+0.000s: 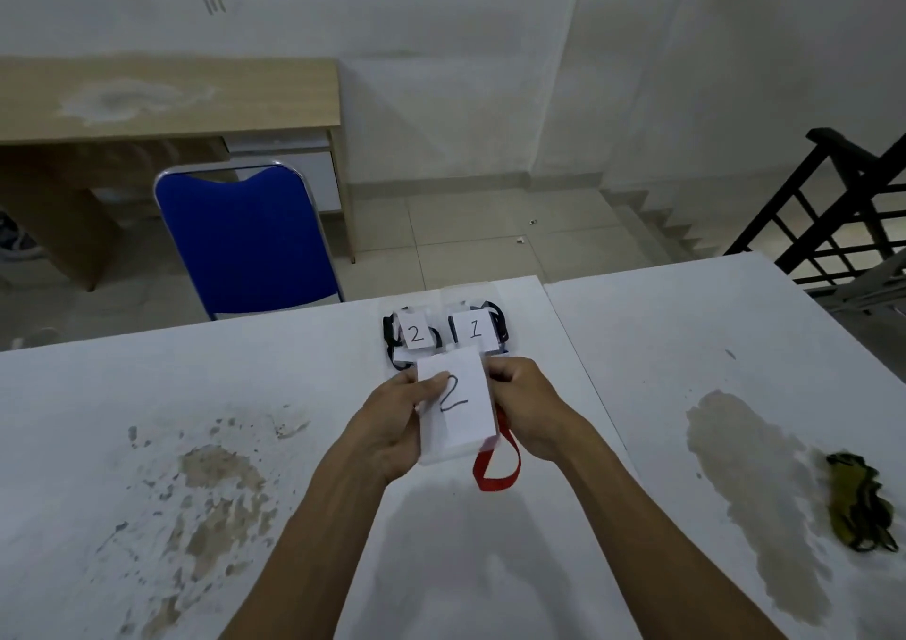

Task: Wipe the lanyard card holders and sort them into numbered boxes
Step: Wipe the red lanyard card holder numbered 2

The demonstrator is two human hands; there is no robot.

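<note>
a card holder marked 2, red lanyard hanging, is pinched by both hands, left and right, above the worktop; black lanyards are held in box 2 and box 1 beyond

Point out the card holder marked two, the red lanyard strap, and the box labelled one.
Card holder (458, 406), head view, on its white card by the handwritten 2.
Red lanyard strap (495, 473), head view, on the hanging loop.
Box labelled 1 (474, 329), head view, on its paper label.

pale stained walls, tiled floor, wooden desk, blue chair, black stair railing.
</note>
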